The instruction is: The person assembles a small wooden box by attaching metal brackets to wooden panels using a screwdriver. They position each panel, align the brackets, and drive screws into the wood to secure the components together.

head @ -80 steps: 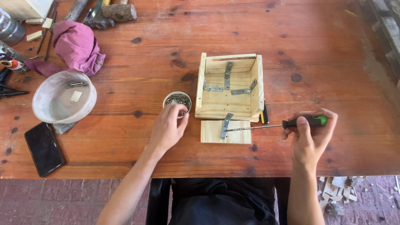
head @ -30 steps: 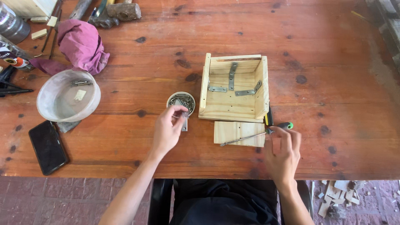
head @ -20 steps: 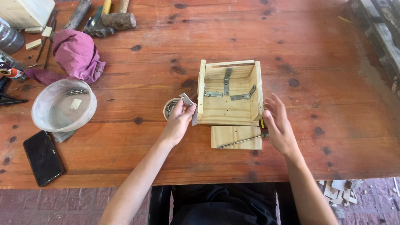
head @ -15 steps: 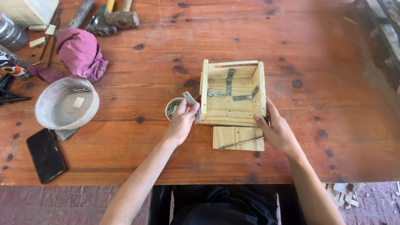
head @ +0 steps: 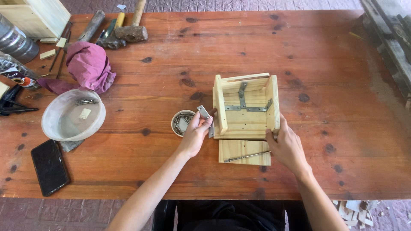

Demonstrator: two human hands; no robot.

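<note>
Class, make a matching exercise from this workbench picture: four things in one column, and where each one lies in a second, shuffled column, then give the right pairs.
Things:
1. metal bracket
2. screwdriver
3. black phone
4. purple cloth

Places:
A. far left, by the hammers
B. in the left hand
C. near left table edge
D. on the flat board below the wooden box

Pairs: 1-B, 2-D, 3-C, 4-A

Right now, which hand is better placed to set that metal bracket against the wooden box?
Left. The left hand already holds the metal bracket at the wooden box; the right hand braces its near corner.
</note>
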